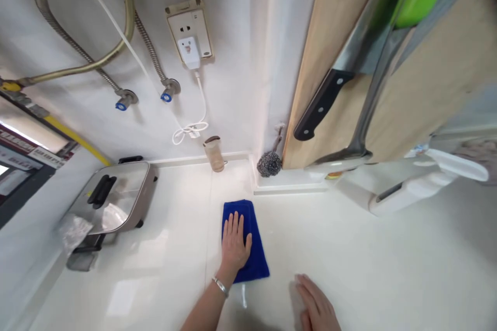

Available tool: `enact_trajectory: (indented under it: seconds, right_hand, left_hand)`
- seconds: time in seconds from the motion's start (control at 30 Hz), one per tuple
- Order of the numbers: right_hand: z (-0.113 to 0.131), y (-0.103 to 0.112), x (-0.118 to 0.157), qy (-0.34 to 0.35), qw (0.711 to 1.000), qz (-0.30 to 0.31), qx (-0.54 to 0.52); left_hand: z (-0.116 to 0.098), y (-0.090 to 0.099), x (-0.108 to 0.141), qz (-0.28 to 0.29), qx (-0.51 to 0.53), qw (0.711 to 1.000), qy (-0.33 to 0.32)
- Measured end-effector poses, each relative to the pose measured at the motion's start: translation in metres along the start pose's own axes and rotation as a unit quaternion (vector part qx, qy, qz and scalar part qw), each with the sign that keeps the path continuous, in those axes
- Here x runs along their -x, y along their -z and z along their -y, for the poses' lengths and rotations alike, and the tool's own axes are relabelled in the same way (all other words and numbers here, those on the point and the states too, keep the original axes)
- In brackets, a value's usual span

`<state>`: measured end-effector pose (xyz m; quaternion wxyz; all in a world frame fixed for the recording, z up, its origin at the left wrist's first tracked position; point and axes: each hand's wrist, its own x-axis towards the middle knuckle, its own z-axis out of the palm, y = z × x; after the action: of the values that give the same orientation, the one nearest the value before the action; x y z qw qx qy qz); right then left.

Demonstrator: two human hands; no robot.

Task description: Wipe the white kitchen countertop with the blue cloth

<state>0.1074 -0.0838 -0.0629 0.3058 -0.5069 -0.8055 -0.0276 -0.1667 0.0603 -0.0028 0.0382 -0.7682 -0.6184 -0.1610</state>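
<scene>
A folded blue cloth (pixel 255 248) lies on the white countertop (pixel 178 264) near the middle of the view. My left hand (pixel 235 245) rests flat on its upper left part, fingers stretched out and pointing away from me, with a silver bracelet at the wrist. To the right of the cloth, at the bottom of the view, my right hand (pixel 316 305) is over the countertop, apart from the cloth. Its fingers are lightly bent and close together, and no object shows in it; the lower part is cut off by the frame edge.
An electric pan (pixel 130 196) with a glass lid stands at left. Against the wall are a small jar (pixel 215 155) and a hanging steel scrubber (pixel 269 164). A knife (pixel 324 106) and ladle (pixel 359 134) hang before a wooden board (pixel 411 98). A white bottle (pixel 411 191) is right.
</scene>
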Motion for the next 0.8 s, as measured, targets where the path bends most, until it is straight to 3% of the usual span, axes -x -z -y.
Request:
enact_trajectory:
  seconds: [0.17,0.43,0.63,0.8]
  right_hand:
    - [0.013,0.002,0.002,-0.049,0.998,0.019,-0.018]
    - [0.013,0.010,0.004,-0.070,0.995,0.047,-0.053]
    - [-0.002,0.005,0.015,-0.025,0.995,0.041,-0.084]
    - [-0.020,-0.014,0.030,0.022,0.994,0.026,-0.108]
  left_hand:
    - [-0.016,0.023,0.054,0.036,-0.010,0.999,-0.002]
    - [-0.013,0.051,0.119,0.077,-0.009,0.997,0.002]
    - [0.007,0.081,0.162,0.101,-0.016,0.995,0.009]
    - [0.043,0.100,0.175,0.111,-0.049,0.992,0.017]
